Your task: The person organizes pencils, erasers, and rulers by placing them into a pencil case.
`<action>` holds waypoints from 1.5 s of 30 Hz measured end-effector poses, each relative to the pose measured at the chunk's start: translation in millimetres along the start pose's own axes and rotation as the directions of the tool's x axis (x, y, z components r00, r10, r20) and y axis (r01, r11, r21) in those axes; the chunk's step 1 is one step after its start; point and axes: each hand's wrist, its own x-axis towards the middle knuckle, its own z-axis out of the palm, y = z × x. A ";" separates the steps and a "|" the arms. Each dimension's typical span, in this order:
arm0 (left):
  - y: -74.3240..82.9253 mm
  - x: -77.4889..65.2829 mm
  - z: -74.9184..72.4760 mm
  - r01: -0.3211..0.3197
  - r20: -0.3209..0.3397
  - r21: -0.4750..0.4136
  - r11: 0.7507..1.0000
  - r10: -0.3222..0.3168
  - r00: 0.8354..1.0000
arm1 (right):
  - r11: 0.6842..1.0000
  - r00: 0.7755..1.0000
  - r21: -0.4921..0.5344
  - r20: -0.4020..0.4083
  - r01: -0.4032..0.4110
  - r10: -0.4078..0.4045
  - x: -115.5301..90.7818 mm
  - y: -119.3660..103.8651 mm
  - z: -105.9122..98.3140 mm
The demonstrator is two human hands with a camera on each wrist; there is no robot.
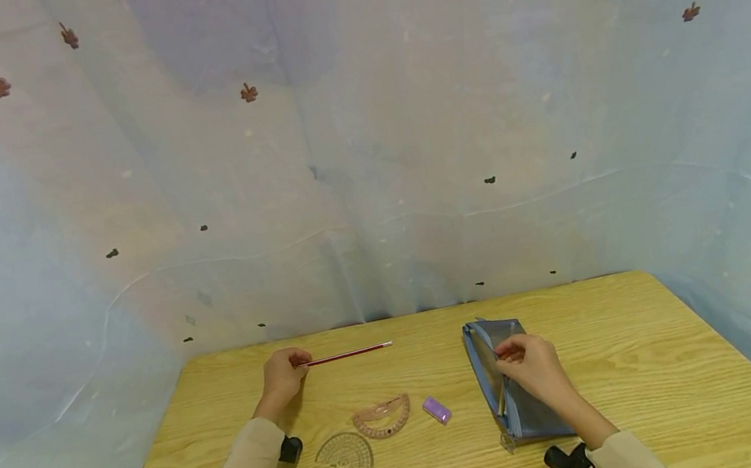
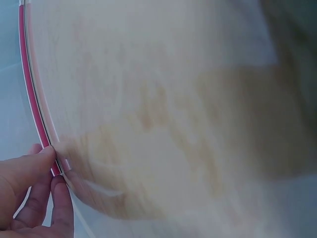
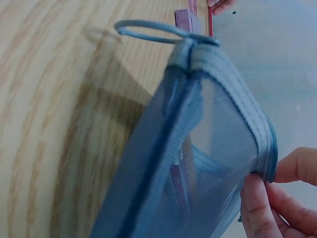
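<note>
Pouch: blue mesh pouch (image 1: 536,418); the right hand (image 1: 532,365) pinches its zip edge, probably to keep the mouth parted.
Pouch contents: a slim purple piece (image 3: 179,186) shows through; exact kind unclear.
Red pencil (image 1: 349,353): left of the pouch; the left hand (image 1: 284,375) pinches one end, likely leaving the length free.
Beside pouch, leftward: purple eraser (image 1: 437,410), pink protractor (image 1: 386,432), clear protractor (image 1: 345,453).
</note>
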 end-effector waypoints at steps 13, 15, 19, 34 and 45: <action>2.5 -1.1 -1.1 -0.040 0.000 0.027 0.999 0.040 0.999 | 1.000 1.000 0.003 -0.004 0.010 -0.010 0.7 1.2 0.6; 3.5 -2.0 -1.8 -0.040 0.004 0.027 0.999 0.040 0.999 | 1.000 1.000 0.004 -0.005 0.010 -0.010 0.8 1.6 0.8; 4.2 -2.8 -3.0 -0.038 0.014 0.015 0.999 0.038 0.999 | 1.000 1.000 -0.002 -0.003 0.004 -0.004 0.9 2.0 1.1; -7.4 5.3 -7.4 -0.041 0.070 -0.040 0.998 0.043 0.997 | 1.000 1.000 -0.005 0.002 -0.004 0.004 0.8 0.0 0.0; -7.7 4.3 -11.0 -0.069 0.064 -0.032 0.997 0.071 0.995 | 1.000 1.000 -0.015 0.003 0.013 -0.013 -0.1 0.9 -1.1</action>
